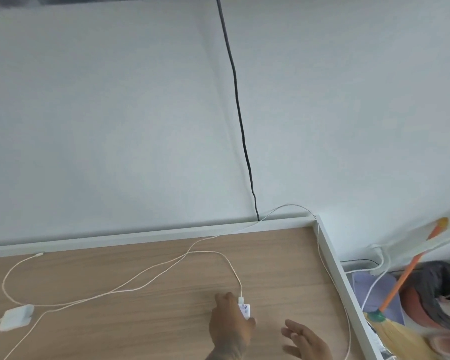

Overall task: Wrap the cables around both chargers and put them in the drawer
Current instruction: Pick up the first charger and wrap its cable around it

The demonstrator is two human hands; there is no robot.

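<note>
A small white charger (245,311) lies on the wooden desk (153,320) near the front middle. My left hand (230,324) is closed around its left side. Its thin white cable (213,253) loops away across the desk towards the back right corner and over the rim. My right hand (305,340) hovers open just right of it, fingers spread, holding nothing. A second, flat square white charger (16,317) rests at the far left, with its own cable (7,279) curving up to the back rim. No drawer is in view.
A grey raised rim (330,258) borders the desk at the back and right. A black cord (240,120) runs down the white wall. Beyond the right edge stand a broom with an orange handle (403,279), a dark bag (437,294) and more white wires.
</note>
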